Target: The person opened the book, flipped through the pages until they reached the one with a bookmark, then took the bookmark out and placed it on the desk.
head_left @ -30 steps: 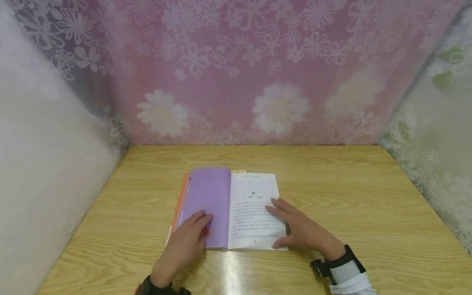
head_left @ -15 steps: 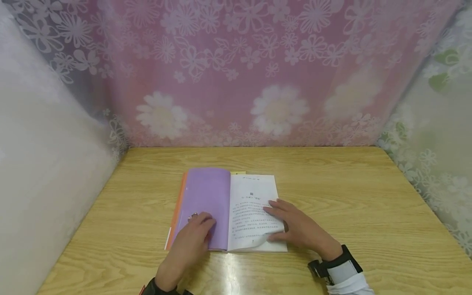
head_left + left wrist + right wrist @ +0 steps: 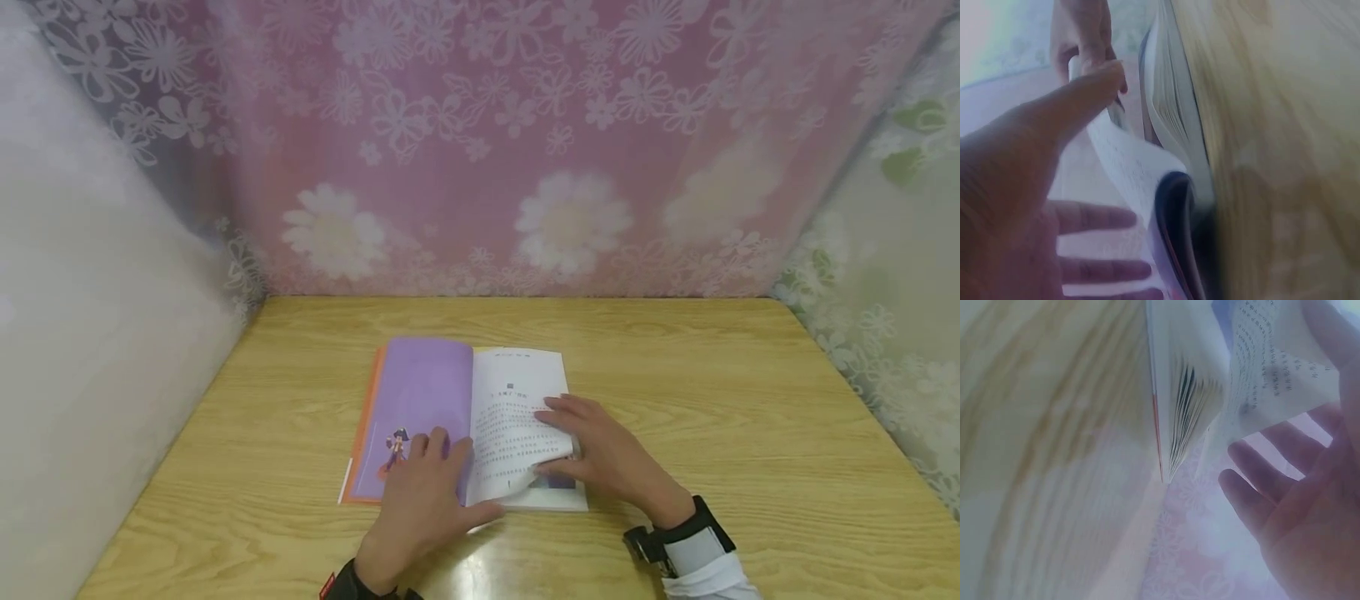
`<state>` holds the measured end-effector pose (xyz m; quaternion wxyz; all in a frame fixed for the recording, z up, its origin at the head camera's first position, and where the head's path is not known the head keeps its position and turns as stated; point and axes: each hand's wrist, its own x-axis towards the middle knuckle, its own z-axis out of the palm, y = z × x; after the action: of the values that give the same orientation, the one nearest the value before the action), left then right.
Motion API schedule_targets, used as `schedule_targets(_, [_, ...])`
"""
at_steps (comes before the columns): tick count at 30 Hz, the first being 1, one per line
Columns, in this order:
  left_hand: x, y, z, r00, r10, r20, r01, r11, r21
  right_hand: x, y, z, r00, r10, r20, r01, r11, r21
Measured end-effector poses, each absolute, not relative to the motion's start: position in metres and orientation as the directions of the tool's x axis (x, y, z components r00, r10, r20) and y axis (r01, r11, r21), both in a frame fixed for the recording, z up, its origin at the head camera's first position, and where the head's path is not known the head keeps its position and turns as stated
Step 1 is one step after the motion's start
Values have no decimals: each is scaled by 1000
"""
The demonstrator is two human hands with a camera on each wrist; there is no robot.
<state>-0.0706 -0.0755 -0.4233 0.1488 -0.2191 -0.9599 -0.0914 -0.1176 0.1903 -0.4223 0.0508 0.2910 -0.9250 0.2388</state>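
An open book [image 3: 381, 500] lies on the wooden table, its left side a plain purple page [image 3: 431, 383] with a small cartoon figure. My left hand [image 3: 423, 500] rests on that purple page with fingers spread, the thumb reaching over the bottom edge of the printed page. Thumb and fingers of my right hand [image 3: 611, 454] pinch the outer edge of the printed page [image 3: 517, 425], whose lower corner is lifted and curled. Under it, part of a dark picture shows. In the right wrist view the raised page [image 3: 1285, 369] stands away from the page block [image 3: 1194, 406].
The wooden table [image 3: 712, 375] extends around the book on all sides. A pink flowered curtain [image 3: 450, 167] hangs behind it, with pale cloth [image 3: 112, 292] at the left and flowered cloth [image 3: 885, 292] at the right.
My left hand has shifted right across the purple page, uncovering the cartoon figure, its thumb now stretched out. The lower corner of the printed page has lifted in my right hand.
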Motion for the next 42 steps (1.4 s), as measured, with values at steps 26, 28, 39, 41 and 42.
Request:
schedule_targets(26, [-71,-85,-411,-939,151,310,278,864,420,-112,201,-420,-878,-476,48,-424,728,-538])
schedule_targets(28, [-72,-87,-410,-956,100,277,219,870,443,-112,202,-422,-872,-488,23,-422,727,-541])
schedule_targets(39, [-77,-99,-416,-951,32,306,136,936,324,-111,207,-425,-836,-548,-36,-435,702,-564])
schedule_targets(41, [-78,-102,-419,-944,68,324,166,945,283,-111,207,-426,-832,-553,-50,-432,701,-568])
schedule_targets(42, [-78,-104,-420,-938,96,334,193,944,270,-111,207,-426,-830,-554,-55,-430,701,-569])
